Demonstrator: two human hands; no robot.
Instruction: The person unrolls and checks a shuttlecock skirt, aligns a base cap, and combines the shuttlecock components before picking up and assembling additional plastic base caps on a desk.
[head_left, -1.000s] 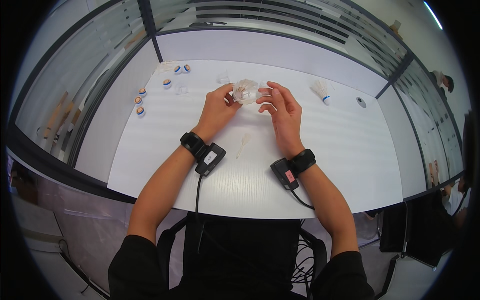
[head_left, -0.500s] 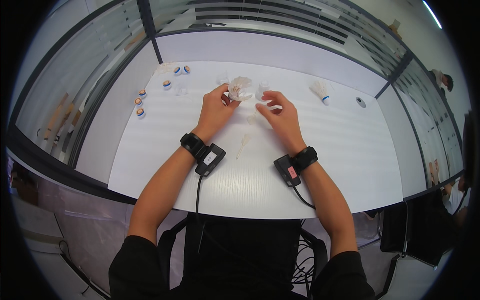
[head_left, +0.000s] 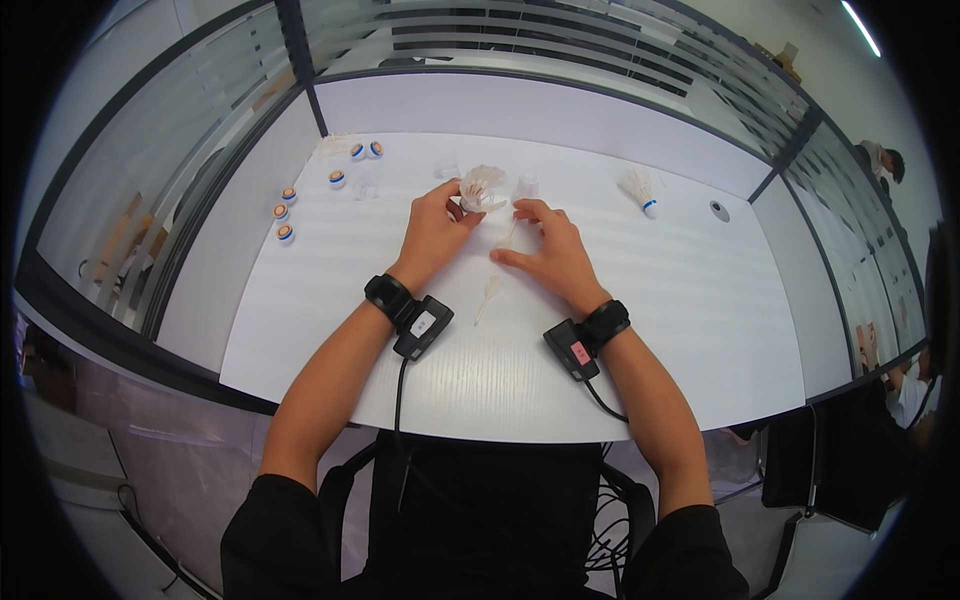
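My left hand (head_left: 438, 232) is closed round a clear cup-like holder with whitish feathers standing in a ring, a partly feathered shuttlecock (head_left: 484, 187). To its right my right hand (head_left: 553, 250) is low over the table, thumb and fingers apart. A pale loose feather (head_left: 512, 236) shows in the gap between them; it seems to be loose rather than gripped. Another single feather (head_left: 487, 300) lies on the table in front of both hands. Behind the right fingertips stands a small clear plastic cup (head_left: 526, 184).
Several cork-topped shuttlecock bases (head_left: 337, 179) with blue bands sit at the left. Clear plastic pieces (head_left: 366, 188) lie near them, and loose feathers (head_left: 338, 145) in the far left corner. A whole shuttlecock (head_left: 639, 190) lies at the right. Low partition walls (head_left: 540, 112) enclose the white table (head_left: 690, 330).
My right hand has come down and a little left, its thumb now beside the loose feather. My left hand still holds the partly feathered shuttlecock in nearly the same place. The view has shifted slightly.
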